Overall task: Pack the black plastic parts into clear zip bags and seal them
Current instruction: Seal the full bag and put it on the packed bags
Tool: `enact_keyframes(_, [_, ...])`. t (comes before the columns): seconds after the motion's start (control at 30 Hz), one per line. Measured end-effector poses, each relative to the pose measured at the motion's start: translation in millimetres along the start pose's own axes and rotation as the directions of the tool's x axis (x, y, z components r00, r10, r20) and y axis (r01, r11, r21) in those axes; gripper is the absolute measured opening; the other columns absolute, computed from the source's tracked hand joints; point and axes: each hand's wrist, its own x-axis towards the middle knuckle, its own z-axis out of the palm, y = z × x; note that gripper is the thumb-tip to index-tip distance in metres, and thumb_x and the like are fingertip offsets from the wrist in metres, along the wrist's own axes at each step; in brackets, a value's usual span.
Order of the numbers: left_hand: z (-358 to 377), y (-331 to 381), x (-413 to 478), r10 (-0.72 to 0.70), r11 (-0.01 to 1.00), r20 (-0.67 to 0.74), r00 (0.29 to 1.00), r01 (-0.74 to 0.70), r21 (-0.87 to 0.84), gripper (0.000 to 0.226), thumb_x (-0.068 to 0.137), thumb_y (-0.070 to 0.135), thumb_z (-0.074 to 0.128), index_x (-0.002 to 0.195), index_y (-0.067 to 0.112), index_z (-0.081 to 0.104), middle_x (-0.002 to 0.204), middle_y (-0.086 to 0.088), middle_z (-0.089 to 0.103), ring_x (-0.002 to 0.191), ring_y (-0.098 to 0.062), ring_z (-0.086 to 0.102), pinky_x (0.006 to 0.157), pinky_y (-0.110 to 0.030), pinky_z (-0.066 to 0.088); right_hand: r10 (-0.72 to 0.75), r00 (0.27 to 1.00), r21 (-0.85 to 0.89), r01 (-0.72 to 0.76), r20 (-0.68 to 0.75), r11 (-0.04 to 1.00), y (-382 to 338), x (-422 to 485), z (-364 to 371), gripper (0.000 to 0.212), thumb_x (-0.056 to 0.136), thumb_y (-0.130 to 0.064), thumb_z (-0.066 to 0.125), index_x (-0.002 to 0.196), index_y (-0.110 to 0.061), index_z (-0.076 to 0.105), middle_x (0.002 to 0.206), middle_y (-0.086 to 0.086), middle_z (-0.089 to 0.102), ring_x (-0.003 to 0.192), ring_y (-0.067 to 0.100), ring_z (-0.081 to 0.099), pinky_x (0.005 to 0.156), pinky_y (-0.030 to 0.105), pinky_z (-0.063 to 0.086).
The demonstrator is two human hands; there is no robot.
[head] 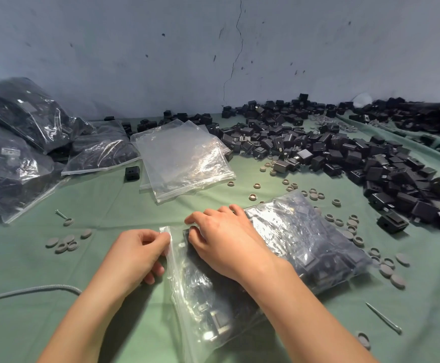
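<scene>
A clear zip bag (305,244) full of black plastic parts lies on the green cloth in front of me, its zip edge facing left. My left hand (137,255) pinches the zip strip near its far end between thumb and fingers. My right hand (224,242) lies flat on top of the bag, fingers spread and pressing down near the zip edge. A big heap of loose black parts (344,155) covers the cloth at the right and back. A stack of empty clear zip bags (182,158) lies in the middle, beyond my hands.
Several filled bags (17,142) are piled at the left. Grey round caps (67,243) are scattered left and right of the bag. One loose black part (132,173) sits by the empty bags. A grey cable (30,292) runs at lower left, and a nail (383,317) lies lower right.
</scene>
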Motion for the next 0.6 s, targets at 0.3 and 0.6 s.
enact_keyframes(0.3, [0.2,-2.3,3.3,0.005,1.0,-0.005,1.0,-0.005,-0.008,0.034,0.095,0.031,0.057,0.071,0.01,0.067,0.044,-0.006,0.06,0.032,-0.015,0.048,0.044,-0.02,0.035,-0.007,1.0,0.007,0.007,-0.003,1.0,0.4,0.1,0.0,0.039,0.104,-0.038,0.033,0.133,-0.03,0.056,0.122,-0.002,0.066,0.112,0.025,0.055,0.109,0.043,0.028])
enact_keyframes(0.6, [3.3,-6.7,5.9,0.011,0.999,-0.023,1.0,-0.012,-0.047,0.038,0.095,0.032,0.061,0.066,0.008,0.066,0.042,-0.004,0.057,0.035,-0.016,0.051,0.044,-0.021,0.043,-0.005,1.0,0.007,0.005,-0.002,1.0,-0.1,-0.1,-1.5,0.039,0.104,-0.038,0.033,0.133,-0.03,0.056,0.122,-0.003,0.066,0.112,0.024,0.055,0.108,0.042,0.029])
